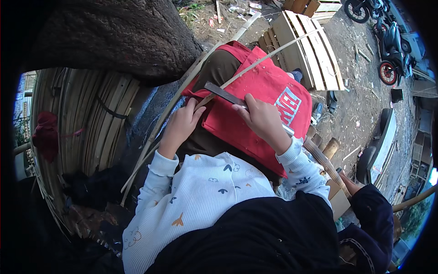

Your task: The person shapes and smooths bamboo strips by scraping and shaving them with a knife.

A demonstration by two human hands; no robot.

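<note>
My left hand (180,123) is closed round the near end of a thin bamboo strip (269,55), which slants away to the upper right. My right hand (262,116) grips a knife whose long, dark, flat blade (223,94) lies across the strip just past my left fingers. A bit of shiny metal shows below the right palm, perhaps the knife's handle. Both hands are above a red cloth (228,123) with a printed patch, spread over my lap. Small pale shavings lie on the cloth.
Wooden slat crates (305,55) stand ahead, with motorbikes (388,68) at the far right. A tree trunk (114,36) and bundled bamboo slats (98,123) are on the left. A long bamboo pole (169,109) runs beside my leg. Another person's arm (372,205) is at lower right.
</note>
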